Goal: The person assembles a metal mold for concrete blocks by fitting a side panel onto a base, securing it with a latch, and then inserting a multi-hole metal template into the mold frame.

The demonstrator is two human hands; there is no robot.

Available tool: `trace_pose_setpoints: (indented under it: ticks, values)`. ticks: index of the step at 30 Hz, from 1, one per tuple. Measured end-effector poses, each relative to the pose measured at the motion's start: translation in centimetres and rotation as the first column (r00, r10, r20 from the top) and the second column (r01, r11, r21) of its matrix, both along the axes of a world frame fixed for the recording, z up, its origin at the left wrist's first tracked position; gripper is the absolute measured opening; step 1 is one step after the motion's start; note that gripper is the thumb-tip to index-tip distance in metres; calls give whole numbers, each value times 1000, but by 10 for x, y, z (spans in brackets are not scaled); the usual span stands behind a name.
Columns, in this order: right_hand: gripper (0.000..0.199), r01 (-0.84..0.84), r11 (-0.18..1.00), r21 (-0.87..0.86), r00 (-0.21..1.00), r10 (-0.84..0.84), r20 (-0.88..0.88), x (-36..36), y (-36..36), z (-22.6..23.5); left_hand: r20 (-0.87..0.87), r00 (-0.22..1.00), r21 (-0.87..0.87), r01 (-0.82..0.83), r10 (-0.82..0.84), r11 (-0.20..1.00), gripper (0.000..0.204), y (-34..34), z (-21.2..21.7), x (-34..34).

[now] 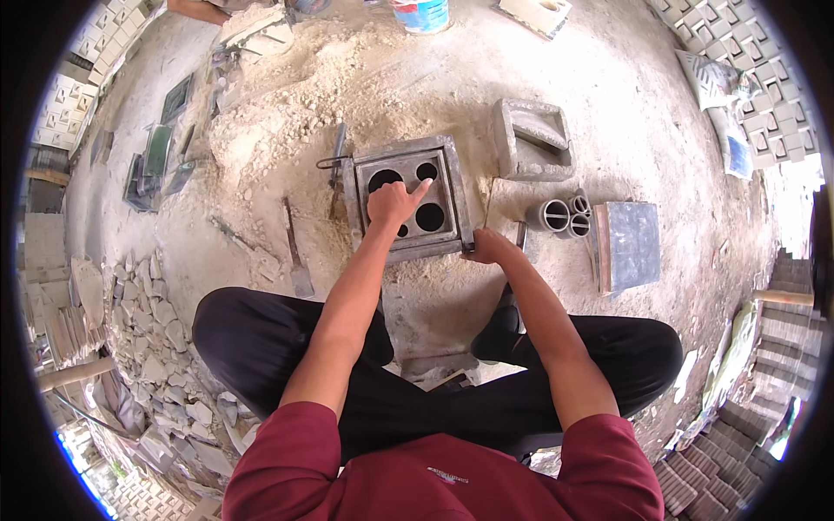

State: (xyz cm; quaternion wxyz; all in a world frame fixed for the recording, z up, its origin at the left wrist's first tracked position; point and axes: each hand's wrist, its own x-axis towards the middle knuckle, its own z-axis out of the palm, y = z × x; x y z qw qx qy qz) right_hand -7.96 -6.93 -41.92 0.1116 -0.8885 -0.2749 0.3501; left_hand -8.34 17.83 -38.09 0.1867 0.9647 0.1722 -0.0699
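Observation:
On the dusty floor in front of me lies a square mould frame (356, 208) with a grey plate (445, 195) inside it. The plate has several round dark holes of different sizes. My left hand (395, 204) rests on the plate's middle between the holes. Its fingers are curled and its thumb points right, close to the upper right hole. What those fingers hold, if anything, is hidden. At the frame's near right corner my right hand (492, 248) is closed on the frame's edge, the fingertips partly out of sight. A bent metal rod (330, 162) sticks out at the far left corner.
Right of the frame stand a rectangular block with a hollow (532, 139), several short pipe pieces (547, 215) and dark flat boards (632, 246). A trowel-like tool (297, 260) lies left, near broken rubble (161, 339). Pale powder (295, 113) and a bucket (421, 16) lie farther off.

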Motion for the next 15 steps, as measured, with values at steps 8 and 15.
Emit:
trace_pose_setpoints:
  ticks: [8,15]
  values:
    - [49,16,999,-28,1000,-17,-9,-4,1,-2,-21,1000,-32,-16,16,999,87,2,1,-2]
    - [50,16,999,-40,999,-18,-49,-3,1,-7,27,999,-8,-35,35,999,82,5,-9,-1]
